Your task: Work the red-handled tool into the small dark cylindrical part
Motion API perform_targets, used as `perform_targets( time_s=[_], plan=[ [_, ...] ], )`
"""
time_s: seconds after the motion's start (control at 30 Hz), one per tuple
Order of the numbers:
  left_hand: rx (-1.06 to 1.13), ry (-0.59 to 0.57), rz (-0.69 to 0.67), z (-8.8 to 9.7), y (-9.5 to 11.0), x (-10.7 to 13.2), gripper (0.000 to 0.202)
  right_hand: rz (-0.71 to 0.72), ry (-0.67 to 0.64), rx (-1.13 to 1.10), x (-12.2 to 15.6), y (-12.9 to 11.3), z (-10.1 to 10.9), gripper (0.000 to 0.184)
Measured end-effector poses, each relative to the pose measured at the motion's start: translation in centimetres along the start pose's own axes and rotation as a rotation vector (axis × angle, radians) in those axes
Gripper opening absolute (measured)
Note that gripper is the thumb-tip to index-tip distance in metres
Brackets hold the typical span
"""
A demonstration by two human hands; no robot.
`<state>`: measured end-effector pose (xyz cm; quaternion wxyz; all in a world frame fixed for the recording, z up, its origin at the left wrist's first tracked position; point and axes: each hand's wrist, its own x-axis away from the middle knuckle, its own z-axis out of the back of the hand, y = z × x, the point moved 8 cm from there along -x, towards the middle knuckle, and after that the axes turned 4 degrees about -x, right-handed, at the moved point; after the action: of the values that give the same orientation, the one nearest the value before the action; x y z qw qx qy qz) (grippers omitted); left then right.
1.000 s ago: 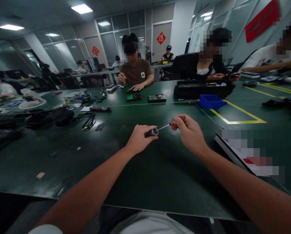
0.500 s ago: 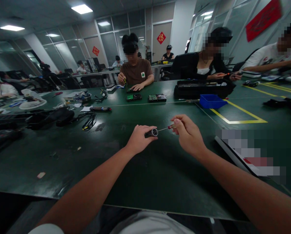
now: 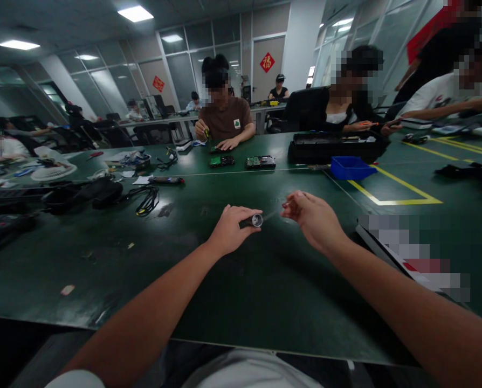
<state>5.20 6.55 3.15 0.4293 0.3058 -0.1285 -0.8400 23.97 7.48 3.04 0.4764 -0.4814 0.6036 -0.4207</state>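
My left hand [image 3: 229, 229] is closed around a small dark cylinder with a silver ring end [image 3: 255, 220], held just above the green table [image 3: 233, 285]. My right hand [image 3: 311, 218] pinches a thin metal tool with a red grip [image 3: 279, 209], whose tip points into the cylinder's open end. The tool is blurred by motion. Both hands hover over the middle of the table, close together.
A blue tray [image 3: 349, 167] and a long black case [image 3: 334, 146] lie beyond my hands. Circuit boards [image 3: 241, 161] sit before a seated person [image 3: 224, 116]. Black cables and bags [image 3: 99, 194] lie at left. A flat device [image 3: 403, 253] lies at right. Yellow tape marks the table.
My right hand has shifted slightly and the thin tool has moved, now blurred, against the cylinder's end. A person in black has appeared standing at the far right.
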Motion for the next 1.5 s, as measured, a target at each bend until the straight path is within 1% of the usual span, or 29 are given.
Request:
perform_targets(
  time_s=[0.03,0.07,0.1,0.17,0.27,0.37,0.57,0.83,0.93,1.07,1.13,1.2,1.27,1.37,1.47,1.5],
  plan=[
    [-0.002,-0.005,0.002,0.0,0.0,0.0,0.039,-0.097,-0.036,-0.069,-0.2,0.9,-0.2,0.029],
    [-0.007,-0.012,0.007,0.0,-0.1,-0.1,0.039,-0.130,-0.031,-0.116,-0.4,1.4,0.0,0.028],
    [-0.016,-0.019,0.016,-0.1,-0.2,-0.1,0.040,-0.120,-0.028,-0.130,-0.6,1.4,0.1,0.027],
    [-0.036,-0.029,0.035,-0.2,-0.5,-0.1,0.039,-0.048,0.002,-0.096,-0.7,1.1,0.4,0.026],
    [-0.038,-0.031,0.041,-0.3,-0.7,-0.1,0.040,0.085,0.046,0.017,-0.4,0.3,0.7,0.029],
    [-0.033,-0.022,0.038,-0.2,-0.8,-0.1,0.041,0.155,0.060,0.104,0.0,-0.3,0.6,0.029],
    [-0.048,-0.027,0.044,-0.5,-0.7,-0.1,0.042,0.218,0.058,0.300,0.7,-1.5,0.1,0.027],
    [-0.067,-0.047,0.085,-0.6,-0.8,-0.1,0.042,0.321,-0.008,0.556,1.8,-3.6,-1.1,0.026],
    [-0.068,-0.047,0.083,-0.6,-0.9,-0.1,0.042,0.345,-0.043,0.560,2.0,-3.8,-1.2,0.021],
    [-0.064,-0.041,0.069,-0.6,-0.8,0.0,0.041,0.363,-0.130,0.568,2.4,-3.6,-1.8,0.015],
    [-0.065,-0.048,0.065,-0.7,-0.8,0.0,0.041,0.367,-0.139,0.619,2.5,-3.6,-2.0,0.020],
    [-0.065,-0.055,0.061,-0.8,-0.8,0.0,0.042,0.377,-0.104,0.664,2.6,-3.7,-2.0,0.026],
    [-0.062,-0.053,0.059,-0.8,-0.8,0.0,0.043,0.376,-0.062,0.625,2.6,-3.8,-1.8,0.023],
    [-0.057,-0.036,0.058,-0.5,-0.7,0.0,0.042,0.321,-0.038,0.431,2.1,-3.2,-1.4,0.019],
    [-0.064,-0.043,0.027,-0.3,-0.3,0.0,0.042,0.215,-0.015,0.215,1.0,-2.0,-0.7,0.025],
    [-0.073,-0.049,0.006,-0.3,-0.1,-0.1,0.042,0.158,0.007,0.117,0.5,-1.4,-0.3,0.026]
  ],
)
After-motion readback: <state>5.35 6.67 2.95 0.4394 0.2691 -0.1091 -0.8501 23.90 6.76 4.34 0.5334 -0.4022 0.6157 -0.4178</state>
